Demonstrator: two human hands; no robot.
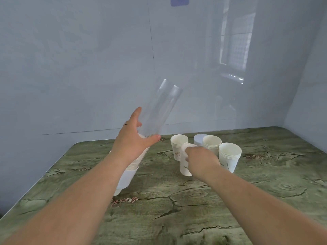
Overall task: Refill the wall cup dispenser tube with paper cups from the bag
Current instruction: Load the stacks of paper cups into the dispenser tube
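L hand [131, 142]: thumb across the front of the tube [159, 106], forefinger laid up its side, other fingers curled behind, so a firm grip round the clear wall, approx. mid-length. Tube is tilted, open top leaning up and away to the right, white base [126, 177] down at the table [177, 209]. Can't tell if the base touches it or sits just off it. Lower part holds nested cups [139, 160]; upper part is see-through and empty.

R hand [200, 160]: fingers curled round a short stack [184, 167] standing on the table. Grip looks closed on it, and no lift begun as far as I can tell. Just beside it are 3 more: back-left stack [177, 147], back-right stack [212, 144], right stack [230, 158]. White round cap [199, 138] behind them, prob. the tube's lid. No bag in view. Glossy wall [88, 68] behind.

Step, imo: mid-refill, tube off the wall and partly loaded, next stack being taken.

Next move needs:
- lift the stack clear w/o knocking its neighbours
- turn it to face the same way as the cups inside
- line it up w/ the tube mouth; L hand may have to tip the tube lower to meet it
- slide it in till it nests

Risks: rims catching at the mouth, or the stack splitting.
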